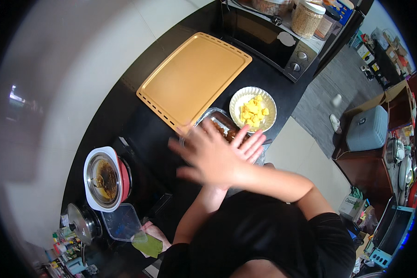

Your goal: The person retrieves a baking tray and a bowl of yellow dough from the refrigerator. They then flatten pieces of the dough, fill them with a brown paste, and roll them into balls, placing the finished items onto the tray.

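My right hand (208, 154), blurred and with fingers spread, crosses over my left hand (249, 144), hiding part of it. The left palm is turned up with its fingers apart, and neither hand holds anything. Beneath and beyond them is a clear-looking container (212, 112) with brown pieces, partly covered by the hands. A fluted pale bowl (234, 107) of yellow chunks (253, 110) stands just beyond my left fingertips. The gold-coloured rectangular baking tray (194, 78) lies farther away, its near corner by my right fingertips.
A microwave oven (260, 41) stands at the counter's far end, with jars (307, 21) on top. On the left are a lidded red and white pot (106, 179), a second lidded pot (81, 222), a clear plastic container (123, 222) and a green cloth (149, 246).
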Demonstrator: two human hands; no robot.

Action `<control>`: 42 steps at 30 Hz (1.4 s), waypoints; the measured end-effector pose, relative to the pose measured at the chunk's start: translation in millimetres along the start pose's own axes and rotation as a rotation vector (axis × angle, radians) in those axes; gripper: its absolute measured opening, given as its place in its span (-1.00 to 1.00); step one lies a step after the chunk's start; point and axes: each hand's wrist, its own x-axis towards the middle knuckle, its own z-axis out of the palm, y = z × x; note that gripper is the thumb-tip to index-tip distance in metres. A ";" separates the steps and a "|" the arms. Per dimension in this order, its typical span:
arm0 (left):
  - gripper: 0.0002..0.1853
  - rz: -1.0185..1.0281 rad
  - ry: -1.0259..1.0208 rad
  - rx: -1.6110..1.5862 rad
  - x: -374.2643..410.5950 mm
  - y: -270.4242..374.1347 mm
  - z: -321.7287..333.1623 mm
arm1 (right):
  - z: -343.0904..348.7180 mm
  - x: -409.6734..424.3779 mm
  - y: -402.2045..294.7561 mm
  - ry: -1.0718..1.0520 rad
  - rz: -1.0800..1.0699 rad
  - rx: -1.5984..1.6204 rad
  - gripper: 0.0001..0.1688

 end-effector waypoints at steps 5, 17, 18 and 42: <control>-0.15 0.269 -0.124 0.583 2.4 26.0 -8.5 | 21.6 2.7 2.3 0.119 0.533 -0.278 -0.22; -0.16 -0.081 -0.059 -0.029 3.2 3.7 1.9 | 6.7 28.2 5.9 -0.025 0.442 -0.155 -0.25; -0.19 -0.032 0.027 -0.013 5.7 7.1 9.4 | -17.7 38.5 20.9 -0.240 0.182 -0.015 -0.25; -0.18 -0.051 -0.045 -0.036 5.1 7.3 9.6 | -13.7 34.6 1.9 -0.169 -0.101 0.138 -0.31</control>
